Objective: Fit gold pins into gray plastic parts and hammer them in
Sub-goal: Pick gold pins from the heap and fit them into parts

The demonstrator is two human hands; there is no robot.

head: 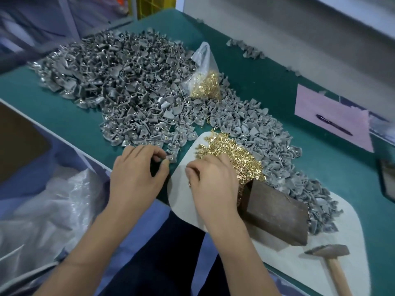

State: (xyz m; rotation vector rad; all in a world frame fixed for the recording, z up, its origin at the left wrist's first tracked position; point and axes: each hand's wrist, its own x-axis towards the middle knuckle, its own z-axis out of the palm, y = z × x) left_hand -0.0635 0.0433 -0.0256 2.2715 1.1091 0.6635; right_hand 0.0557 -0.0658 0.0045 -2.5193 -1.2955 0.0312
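A large heap of gray plastic parts (119, 82) covers the green table. Loose gold pins (233, 154) lie piled on a white pad (333, 272) near the front edge. My left hand (136, 174) pinches one gray part (172, 158) at the heap's near edge between thumb and fingertips. My right hand (211, 184) lies on the pad beside the pin pile, fingers curled at the pins; whether it holds a pin is hidden. A hammer (330, 256) with a wooden handle lies at the pad's right front.
A dark brown block (275, 212) sits on the pad right of my right hand. A clear bag of gold pins (205, 82) stands in the heap. A pink sheet with a pen (333, 124) lies at the right. A clear plastic sack (42, 210) hangs below the table's left edge.
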